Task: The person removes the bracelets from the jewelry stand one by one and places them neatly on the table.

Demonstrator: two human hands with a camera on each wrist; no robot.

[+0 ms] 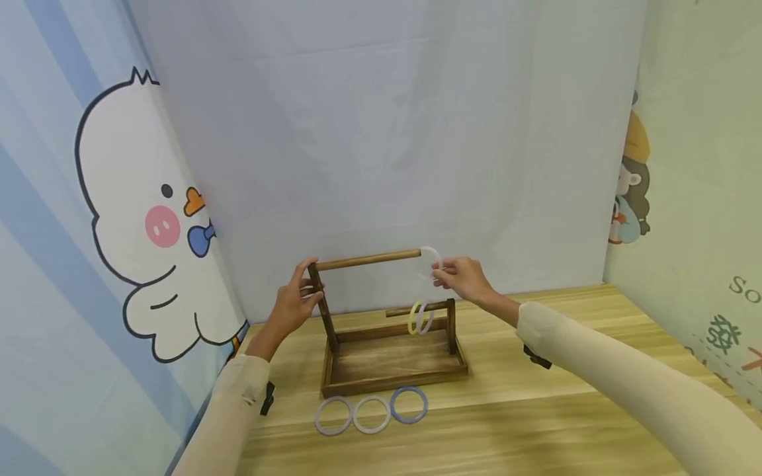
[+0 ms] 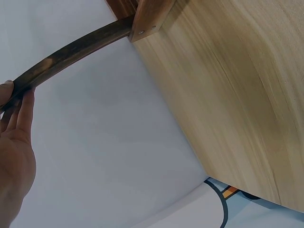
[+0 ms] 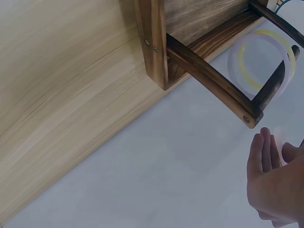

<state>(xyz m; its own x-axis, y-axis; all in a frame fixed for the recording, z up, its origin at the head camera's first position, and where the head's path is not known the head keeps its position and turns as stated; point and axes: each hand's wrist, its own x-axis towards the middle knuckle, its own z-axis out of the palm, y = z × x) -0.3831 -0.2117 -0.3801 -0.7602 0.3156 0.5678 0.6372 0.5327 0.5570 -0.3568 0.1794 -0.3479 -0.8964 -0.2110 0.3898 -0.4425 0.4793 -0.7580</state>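
A wooden rack [image 1: 395, 385] with a tray base carries a tall left post and a shorter right post, each with a horizontal bar. My left hand [image 1: 292, 305] grips the tall post [image 2: 71, 54] near its top, thumb on one side and fingers on the other. At the free end of the upper bar [image 1: 369, 259], my right hand [image 1: 466, 277] pinches a whitish ring [image 1: 432, 251]. Whether the ring is round the bar's tip I cannot tell. A yellow ring [image 1: 412, 318] and a pale purple ring [image 1: 424, 318] hang on the lower bar [image 1: 400, 311].
Before the rack, a pale purple ring [image 1: 333, 416], a white ring [image 1: 372, 415] and a blue ring [image 1: 409, 405] lie in a row on the wood-grain table [image 1: 524, 410]. A grey cloth wall [image 1: 381, 132] stands behind, with printed cloths at both sides.
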